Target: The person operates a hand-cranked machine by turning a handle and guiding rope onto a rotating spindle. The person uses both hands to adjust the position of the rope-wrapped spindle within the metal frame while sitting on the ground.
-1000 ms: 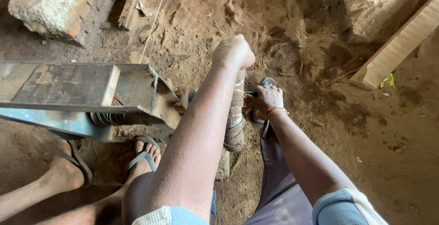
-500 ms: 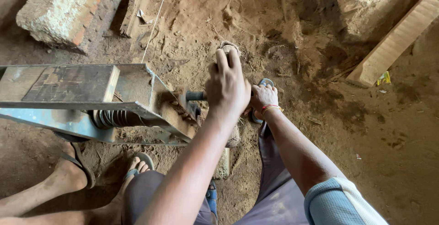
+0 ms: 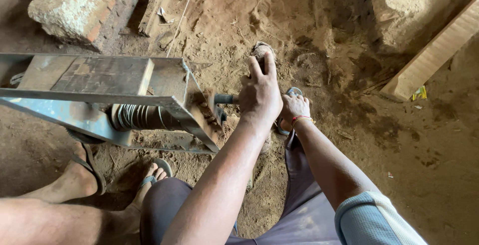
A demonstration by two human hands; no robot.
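While the left hand [image 3: 259, 95] wraps its grip around a dusty, wound handle [image 3: 261, 51] sticking up by the end of a grey metal frame [image 3: 100, 83], the right hand [image 3: 294, 109] rests low beside it, and I cannot tell what its grip holds. A round coil [image 3: 137, 117] sits under the frame. The floor [image 3: 399, 145] is soft brown dirt. Two feet in sandals [image 3: 149, 177] show, one rough brick block [image 3: 75, 5], and one wooden plank [image 3: 434, 55].

- I see a rough brick block [image 3: 82, 6] lying on the dirt, far up and left of the fingers.
- A pale wooden plank [image 3: 435, 55] slants well off to their right.
- A second person's sandalled foot [image 3: 82, 172] rests low and left.
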